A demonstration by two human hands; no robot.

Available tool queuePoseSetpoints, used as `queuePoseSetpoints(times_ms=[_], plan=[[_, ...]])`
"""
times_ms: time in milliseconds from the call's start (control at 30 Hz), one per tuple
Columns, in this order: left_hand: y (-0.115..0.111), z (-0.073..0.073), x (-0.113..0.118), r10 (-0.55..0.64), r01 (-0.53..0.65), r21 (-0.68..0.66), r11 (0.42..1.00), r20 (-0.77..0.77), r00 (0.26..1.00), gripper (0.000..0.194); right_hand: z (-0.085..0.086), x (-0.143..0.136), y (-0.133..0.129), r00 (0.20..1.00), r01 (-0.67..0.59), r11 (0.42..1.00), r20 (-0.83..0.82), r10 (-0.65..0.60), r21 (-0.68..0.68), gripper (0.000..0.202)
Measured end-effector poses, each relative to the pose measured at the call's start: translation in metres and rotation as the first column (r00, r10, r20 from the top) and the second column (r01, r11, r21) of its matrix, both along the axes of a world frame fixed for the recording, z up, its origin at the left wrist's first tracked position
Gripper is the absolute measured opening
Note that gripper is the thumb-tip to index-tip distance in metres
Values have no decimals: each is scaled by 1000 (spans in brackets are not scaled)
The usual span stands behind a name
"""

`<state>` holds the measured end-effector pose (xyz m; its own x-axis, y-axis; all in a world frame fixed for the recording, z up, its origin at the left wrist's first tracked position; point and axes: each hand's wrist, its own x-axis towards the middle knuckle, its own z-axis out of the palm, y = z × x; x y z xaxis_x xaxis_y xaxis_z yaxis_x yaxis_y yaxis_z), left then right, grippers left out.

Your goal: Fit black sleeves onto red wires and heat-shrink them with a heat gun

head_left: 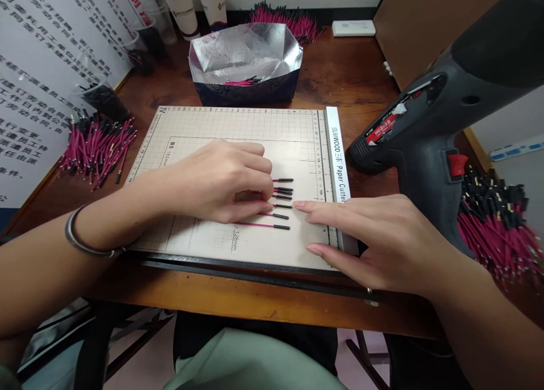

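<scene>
Several short red wires with black sleeved tips (pixel 280 204) lie in a row on a beige paper cutter board (pixel 238 123). My left hand (pixel 216 180) rests flat over their left ends, fingers pressing them to the board. My right hand (pixel 382 237) lies open on the board's right edge, fingertips just right of the wire tips and apart from them. It holds nothing. A metal bangle (pixel 83 240) circles my left wrist.
A black heat gun (pixel 433 106) stands at the right. Piles of red wires lie at the left (pixel 97 146), right (pixel 501 225) and back (pixel 289 18). A foil-lined box (pixel 246 61) sits behind the board. Paper cups (pixel 195 4) stand at the back.
</scene>
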<state>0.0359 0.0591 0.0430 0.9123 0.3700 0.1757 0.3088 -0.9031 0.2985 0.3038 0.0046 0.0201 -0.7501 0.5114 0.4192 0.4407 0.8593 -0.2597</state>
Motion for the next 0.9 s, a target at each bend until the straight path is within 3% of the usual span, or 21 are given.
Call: queuePoseSetpoints(times_ms=[900], plan=[[-1,0,2,9,-8,26,1000,-17,1000,23,1,1,-1,1000,-23,1000,21,23,4,23]])
